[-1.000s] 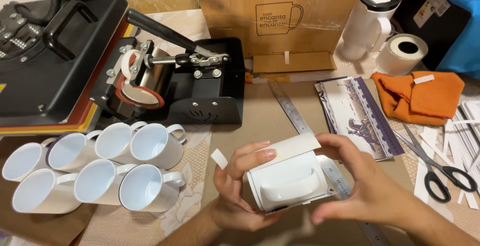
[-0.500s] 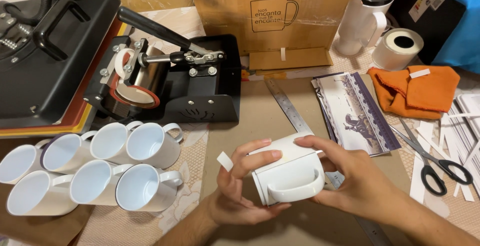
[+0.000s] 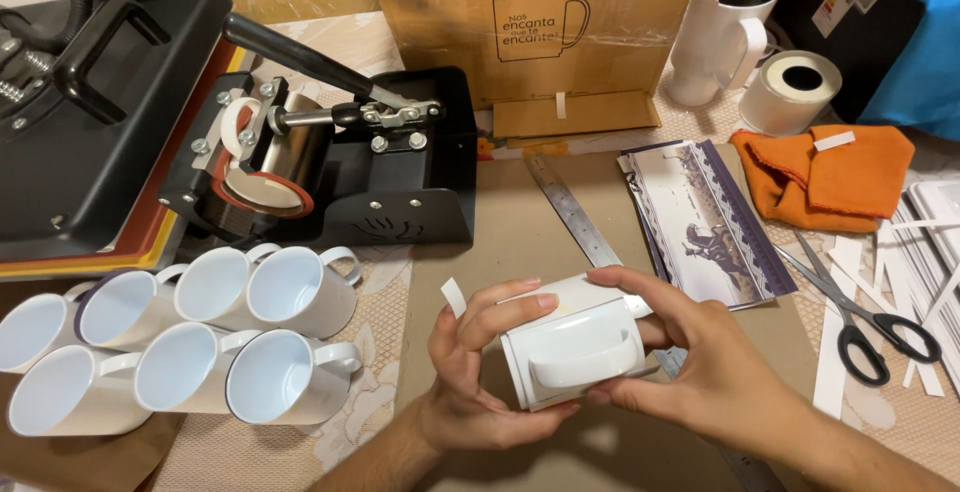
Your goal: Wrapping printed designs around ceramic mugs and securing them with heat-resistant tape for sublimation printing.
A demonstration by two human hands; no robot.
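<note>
The white mug [image 3: 573, 357], lying on its side low over the tabletop [image 3: 520, 252], has been turned so its handle now faces up. The left hand [image 3: 470, 377] cradles its left end with a small tape strip [image 3: 453, 297] on one fingertip; the right hand [image 3: 700, 352] has shifted to close over the paper wrap on top.

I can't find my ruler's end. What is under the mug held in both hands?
The metal ruler runs under the white mug and shows again past the right hand. Brown cardboard lies beneath. The ruler's middle is covered by the mug and hands.
</note>
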